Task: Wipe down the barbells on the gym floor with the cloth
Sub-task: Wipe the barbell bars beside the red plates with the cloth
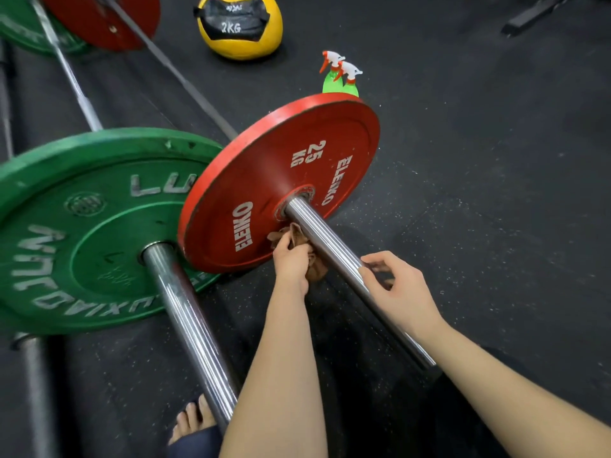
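Nearest the camera, I am seeing a bare foot (pixel 191 421) resting on the black rubber floor (pixel 496 193), just beside the end of the green-plate barbell's sleeve (pixel 188 319). Both forearms are reaching forward to the red-plate barbell's sleeve (pixel 327 239), a chrome tube running away toward the upper left. The right hand (pixel 400 289) is curling its fingers and thumb around this sleeve partway along its length. The left hand (pixel 291 259) is gripping a bunched brown cloth (pixel 318 271) and holding it against the sleeve's left side, close to the red plate (pixel 297 153) marked 25 KG. The two hands are sitting apart, one on each side of the sleeve. To the left, the green plate (pixel 82 226) is standing just beside the red plate, which is partly overlapping it in my view. Behind the red plate, two green spray bottles (pixel 340 81) are standing upright together. Farther off, a yellow 2 KG ball (pixel 241 44) is resting on the floor. A second red plate (pixel 99 21) and a second green plate (pixel 20 31) are showing at the top left.
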Demonstrator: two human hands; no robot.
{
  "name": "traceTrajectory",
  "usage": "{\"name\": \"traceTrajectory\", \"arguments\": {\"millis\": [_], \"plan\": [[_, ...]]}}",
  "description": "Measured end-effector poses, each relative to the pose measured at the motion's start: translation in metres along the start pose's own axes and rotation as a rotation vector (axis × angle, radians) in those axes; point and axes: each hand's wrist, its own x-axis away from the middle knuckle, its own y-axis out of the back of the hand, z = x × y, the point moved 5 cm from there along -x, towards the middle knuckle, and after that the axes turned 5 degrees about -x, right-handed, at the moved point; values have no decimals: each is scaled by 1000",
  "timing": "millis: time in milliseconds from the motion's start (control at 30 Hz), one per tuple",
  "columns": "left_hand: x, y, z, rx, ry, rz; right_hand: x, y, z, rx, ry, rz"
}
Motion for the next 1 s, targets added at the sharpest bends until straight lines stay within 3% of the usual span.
{"name": "traceTrajectory", "arguments": {"millis": [200,433,633,1000], "plan": [[-10,5,6,246,34,53,0,1,-1,9,-10,6],[-22,-2,-1,-31,-78,16,-1,-1,-2,13,-16,15],[-23,-7,-10,-3,-85,-55,0,-2,-2,26,-31,11],[-10,5,18,21,-183,-20,-2,-2,-2,29,-45,29]]}}
